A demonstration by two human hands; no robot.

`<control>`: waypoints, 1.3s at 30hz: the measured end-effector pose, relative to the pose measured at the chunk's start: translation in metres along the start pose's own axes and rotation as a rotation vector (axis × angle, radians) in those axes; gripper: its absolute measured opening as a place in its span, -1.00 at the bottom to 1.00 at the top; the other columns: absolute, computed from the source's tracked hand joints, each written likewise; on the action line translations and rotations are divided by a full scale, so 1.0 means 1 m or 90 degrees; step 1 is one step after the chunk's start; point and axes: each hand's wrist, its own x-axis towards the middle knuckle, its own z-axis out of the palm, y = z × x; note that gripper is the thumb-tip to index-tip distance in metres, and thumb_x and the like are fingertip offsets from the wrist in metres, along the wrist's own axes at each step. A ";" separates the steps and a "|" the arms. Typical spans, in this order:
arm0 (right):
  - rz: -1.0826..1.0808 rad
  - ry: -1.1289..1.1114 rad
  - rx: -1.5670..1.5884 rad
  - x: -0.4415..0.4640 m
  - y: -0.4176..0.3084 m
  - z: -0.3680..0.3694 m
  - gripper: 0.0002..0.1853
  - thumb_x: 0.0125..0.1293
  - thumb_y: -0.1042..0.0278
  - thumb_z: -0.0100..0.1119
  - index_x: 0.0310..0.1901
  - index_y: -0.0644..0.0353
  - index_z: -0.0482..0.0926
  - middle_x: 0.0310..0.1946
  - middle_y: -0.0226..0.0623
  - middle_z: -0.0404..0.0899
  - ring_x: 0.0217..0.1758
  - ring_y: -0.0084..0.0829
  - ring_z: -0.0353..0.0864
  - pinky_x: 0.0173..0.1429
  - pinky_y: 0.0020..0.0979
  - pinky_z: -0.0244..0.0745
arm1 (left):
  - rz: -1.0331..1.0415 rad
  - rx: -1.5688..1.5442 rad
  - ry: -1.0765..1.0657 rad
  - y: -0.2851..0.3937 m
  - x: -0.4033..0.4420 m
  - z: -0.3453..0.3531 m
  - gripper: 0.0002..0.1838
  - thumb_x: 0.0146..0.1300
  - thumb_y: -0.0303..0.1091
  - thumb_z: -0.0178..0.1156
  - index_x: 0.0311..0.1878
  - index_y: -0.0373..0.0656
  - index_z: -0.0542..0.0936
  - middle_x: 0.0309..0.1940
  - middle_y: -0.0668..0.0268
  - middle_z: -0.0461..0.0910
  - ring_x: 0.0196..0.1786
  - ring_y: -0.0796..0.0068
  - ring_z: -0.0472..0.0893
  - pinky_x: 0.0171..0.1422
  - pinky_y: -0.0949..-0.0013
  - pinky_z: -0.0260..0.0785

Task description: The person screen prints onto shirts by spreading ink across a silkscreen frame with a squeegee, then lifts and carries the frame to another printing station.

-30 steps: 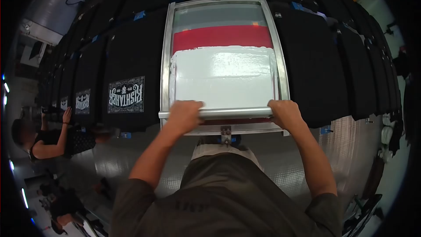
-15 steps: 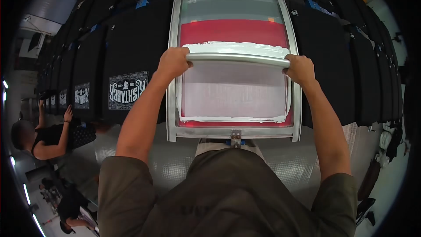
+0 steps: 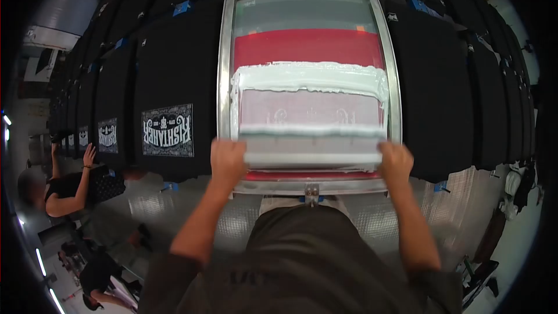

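A metal-framed printing screen (image 3: 394, 84) lies in front of my body, with red and grey-green areas on its mesh. White ink (image 3: 311, 75) forms a thick band across its middle. Near the front of the screen is a wide squeegee (image 3: 311, 158), blurred by motion, with white ink along its far edge. My left hand (image 3: 228, 160) is closed around its left end. Its right end is gripped by my right hand (image 3: 397, 160). Between the squeegee and the ink band, faint lettering shows through the mesh.
Black garments lie in rows on both sides; a white print (image 3: 167, 130) marks the near left one. A metal clamp (image 3: 312, 193) sits at the screen's front edge. At the left, a co-worker (image 3: 70, 189) has raised hands beside the row. Another person (image 3: 99, 279) bends farther off.
Both my hands have pulled the squeegee toward my body, from mid-screen to near the front. The white ink band behind it is now wider, and faint lettering has appeared in the mesh.
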 end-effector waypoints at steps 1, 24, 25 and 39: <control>-0.002 0.003 -0.004 0.030 0.008 0.009 -0.80 -0.11 0.57 0.25 -0.43 0.01 0.58 -0.57 -0.30 0.51 -0.50 -0.20 0.57 -0.43 -0.19 0.49 | -0.002 -0.014 -0.008 -0.009 0.035 0.006 -0.80 -0.22 -0.53 0.24 -0.42 -0.11 0.54 -0.52 0.22 0.51 -0.38 0.11 0.53 -0.15 0.05 0.31; 0.063 -0.154 0.026 0.133 0.022 0.000 -0.72 -0.16 0.46 0.43 -0.30 0.08 0.68 -0.42 -0.19 0.69 -0.31 -0.14 0.71 -0.20 -0.18 0.61 | -0.066 0.004 -0.148 -0.040 0.129 0.005 -0.79 -0.15 -0.41 0.39 -0.36 -0.11 0.63 -0.43 0.21 0.64 -0.27 0.12 0.64 -0.06 0.09 0.34; 0.071 -0.176 0.025 0.154 0.025 -0.003 -0.70 -0.17 0.42 0.46 -0.28 0.09 0.69 -0.39 -0.20 0.70 -0.27 -0.13 0.72 -0.16 -0.18 0.62 | -0.123 0.014 -0.239 -0.038 0.155 -0.005 -0.72 -0.15 -0.32 0.48 -0.32 -0.13 0.68 -0.36 0.18 0.69 -0.20 0.12 0.68 0.04 0.10 0.38; 0.408 -0.014 0.636 0.012 0.028 -0.043 -0.83 0.27 0.41 0.30 -0.15 0.26 0.61 -0.36 -0.40 0.63 -0.32 -0.59 0.58 -0.22 -0.51 0.51 | 0.023 -0.130 -0.345 0.059 0.256 0.007 -0.58 -0.11 -0.23 0.50 -0.13 -0.11 0.69 -0.30 0.08 0.70 -0.11 0.03 0.66 -0.02 0.07 0.49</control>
